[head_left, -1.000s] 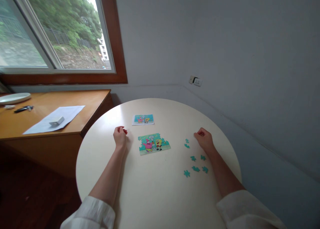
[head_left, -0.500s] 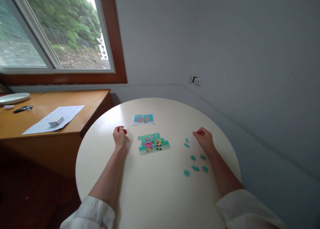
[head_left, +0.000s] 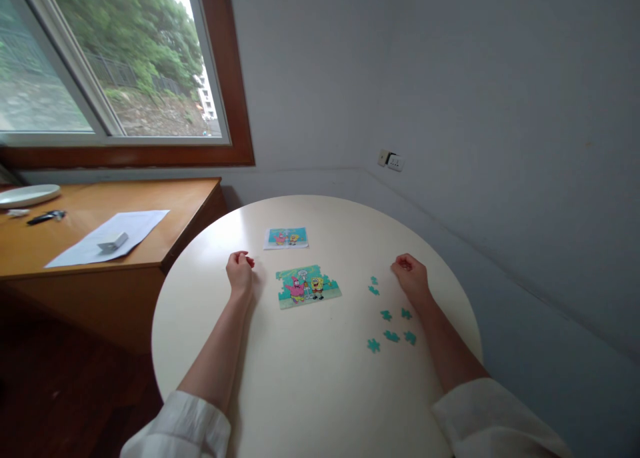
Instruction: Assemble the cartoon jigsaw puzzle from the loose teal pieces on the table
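A partly joined jigsaw puzzle [head_left: 306, 289] with cartoon figures on a teal ground lies flat on the round white table [head_left: 310, 391]. My left hand [head_left: 240, 271] rests on the table left of it, apart from it, fingers curled in and nothing seen in them. Toward the right, my right hand [head_left: 411, 274] is also closed, its fingers folded toward the palm, with no piece showing. Several loose teal puzzle pieces lie between it and the puzzle and nearer me, among them a star-shaped piece [head_left: 373, 345] and a piece beside my forearm [head_left: 410, 338].
A small reference picture [head_left: 287, 238] lies behind the puzzle. At left stands a wooden desk [head_left: 195, 201] bearing a paper sheet [head_left: 145, 223], a small white box [head_left: 113, 241] and a white plate [head_left: 30, 195]. Walls border the table's far and right sides.
My right hand has drawn slightly right, its extended fingertips curling in toward the palm. My left hand, the puzzle and the loose pieces stay where they were.
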The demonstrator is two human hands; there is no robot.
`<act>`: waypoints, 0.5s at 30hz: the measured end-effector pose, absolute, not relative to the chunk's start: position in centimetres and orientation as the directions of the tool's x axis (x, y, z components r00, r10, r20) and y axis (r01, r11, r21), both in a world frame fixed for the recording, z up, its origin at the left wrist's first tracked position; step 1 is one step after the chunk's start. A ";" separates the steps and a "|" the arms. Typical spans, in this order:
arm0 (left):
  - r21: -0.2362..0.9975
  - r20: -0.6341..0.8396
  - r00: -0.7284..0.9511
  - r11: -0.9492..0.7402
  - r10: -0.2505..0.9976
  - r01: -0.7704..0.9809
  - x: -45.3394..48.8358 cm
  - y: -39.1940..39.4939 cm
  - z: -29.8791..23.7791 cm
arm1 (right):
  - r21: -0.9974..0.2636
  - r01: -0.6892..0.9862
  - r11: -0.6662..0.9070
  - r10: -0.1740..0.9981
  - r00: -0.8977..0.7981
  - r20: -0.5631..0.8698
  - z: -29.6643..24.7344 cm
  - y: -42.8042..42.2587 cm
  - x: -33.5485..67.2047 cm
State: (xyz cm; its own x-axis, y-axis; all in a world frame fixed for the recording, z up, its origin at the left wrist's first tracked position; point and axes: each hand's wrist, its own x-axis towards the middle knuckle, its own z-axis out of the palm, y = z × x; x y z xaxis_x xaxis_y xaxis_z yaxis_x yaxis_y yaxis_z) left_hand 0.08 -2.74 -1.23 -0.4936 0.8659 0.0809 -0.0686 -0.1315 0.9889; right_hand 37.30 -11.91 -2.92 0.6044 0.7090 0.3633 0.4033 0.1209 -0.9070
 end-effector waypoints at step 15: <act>0.990 0.088 -0.492 -0.131 0.866 -0.053 0.1 -2.8 -1.2 | -0.868 0.487 0.098 0.722 0.565 0.398 -2.3 -12.5 36.9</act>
State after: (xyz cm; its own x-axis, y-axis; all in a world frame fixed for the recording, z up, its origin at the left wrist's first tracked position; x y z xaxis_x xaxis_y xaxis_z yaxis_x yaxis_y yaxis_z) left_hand 0.11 -2.83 -1.23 -0.4922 0.8660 0.0882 -0.0532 -0.1310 0.9899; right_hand 36.91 -12.47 -2.34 0.5652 0.7225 0.3982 0.4866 0.0978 -0.8681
